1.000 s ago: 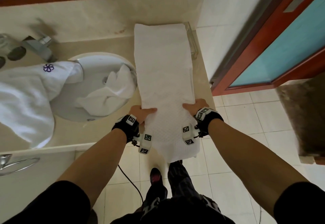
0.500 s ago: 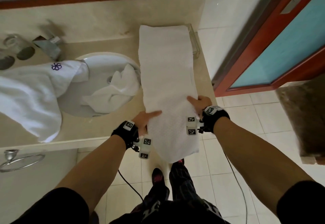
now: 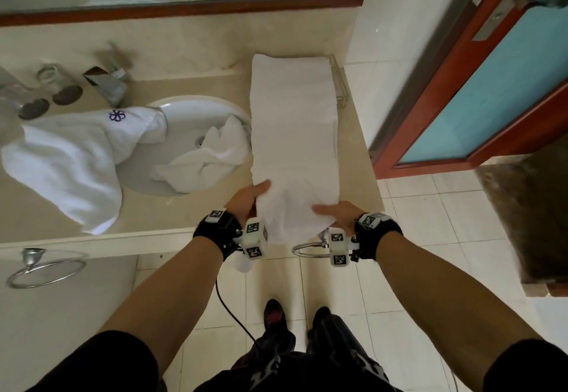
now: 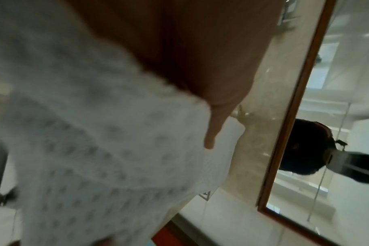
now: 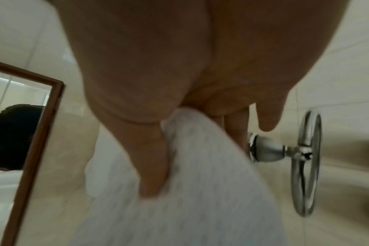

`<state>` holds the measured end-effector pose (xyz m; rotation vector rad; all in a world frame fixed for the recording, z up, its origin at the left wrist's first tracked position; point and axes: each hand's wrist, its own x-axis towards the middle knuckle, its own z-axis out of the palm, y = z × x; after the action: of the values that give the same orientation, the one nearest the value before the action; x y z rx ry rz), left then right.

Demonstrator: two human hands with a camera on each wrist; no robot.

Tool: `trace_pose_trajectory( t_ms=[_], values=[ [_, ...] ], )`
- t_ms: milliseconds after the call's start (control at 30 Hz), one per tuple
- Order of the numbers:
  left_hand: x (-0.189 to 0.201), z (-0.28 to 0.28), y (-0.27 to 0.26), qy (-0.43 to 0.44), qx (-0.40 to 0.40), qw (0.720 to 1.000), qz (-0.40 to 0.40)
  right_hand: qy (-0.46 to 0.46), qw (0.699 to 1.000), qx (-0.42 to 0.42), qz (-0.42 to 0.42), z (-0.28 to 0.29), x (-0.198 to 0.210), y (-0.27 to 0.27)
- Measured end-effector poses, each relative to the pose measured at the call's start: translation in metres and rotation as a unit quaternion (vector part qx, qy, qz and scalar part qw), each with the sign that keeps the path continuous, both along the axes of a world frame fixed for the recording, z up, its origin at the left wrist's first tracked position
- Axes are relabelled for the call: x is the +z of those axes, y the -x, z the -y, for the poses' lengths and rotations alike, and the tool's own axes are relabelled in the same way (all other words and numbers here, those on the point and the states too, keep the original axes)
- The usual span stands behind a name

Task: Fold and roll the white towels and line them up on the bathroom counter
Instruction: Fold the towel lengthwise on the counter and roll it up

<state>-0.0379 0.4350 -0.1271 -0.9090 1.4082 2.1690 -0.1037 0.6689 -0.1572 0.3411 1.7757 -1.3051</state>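
It was a tiled bathroom: a washbasin (image 3: 184, 108) sunk in a marble worktop (image 3: 353, 158), a wood-framed mirror (image 3: 184, 10), chrome towel rings (image 3: 46, 268)

The beige marble counter (image 3: 61, 213) holds a round white sink basin (image 3: 190, 112) and carries a long folded white towel (image 3: 292, 121) lying lengthwise at its right end. A second white towel with a purple emblem (image 3: 76, 158) sprawls to the left, partly over the basin. Two clear drinking glasses (image 3: 58, 87) stand near the back wall.

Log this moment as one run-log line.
stage: rolling start | left hand: grips near end of folded towel | right hand: grips same end | towel: lengthwise on counter | pending: two loose towels at sink
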Motion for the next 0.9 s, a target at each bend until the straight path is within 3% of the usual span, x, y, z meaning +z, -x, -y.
trace_pose_trajectory(
  t_ms=[67, 167, 267, 400, 567, 700, 833, 900],
  values=[
    [0.006, -0.002, -0.012, 0.014, -0.035, 0.999, 0.001, 0.031, 0.998, -0.045, -0.011, 0.006, 0.010, -0.001],
    [-0.007, -0.011, -0.040, 0.024, -0.073, 0.997, -0.017, 0.014, 0.999, -0.044, -0.023, 0.009, 0.019, 0.005],
    [-0.021, -0.025, -0.068, 0.036, -0.114, 0.993, 0.017, 0.029, 0.998, -0.042, -0.042, 0.005, 0.011, 0.014],
    [-0.022, -0.038, -0.084, 0.054, -0.068, 0.995, 0.041, 0.070, 0.993, -0.093, -0.018, -0.002, 0.018, 0.009],
    [-0.007, -0.041, -0.093, 0.014, 0.045, 0.998, 0.042, 0.056, 0.998, -0.005, 0.023, -0.017, 0.019, -0.029],
    [-0.002, -0.042, -0.099, -0.013, 0.089, 0.994, 0.057, 0.061, 0.995, 0.040, 0.061, -0.032, 0.008, -0.057],
    [-0.002, -0.047, -0.112, -0.017, 0.070, 0.995, 0.065, 0.082, 0.992, -0.033, 0.095, -0.042, 0.002, -0.071],
    [-0.003, -0.050, -0.124, -0.019, 0.050, 0.996, 0.075, 0.082, 0.991, -0.013, 0.103, -0.049, 0.002, -0.078]
  ],
)
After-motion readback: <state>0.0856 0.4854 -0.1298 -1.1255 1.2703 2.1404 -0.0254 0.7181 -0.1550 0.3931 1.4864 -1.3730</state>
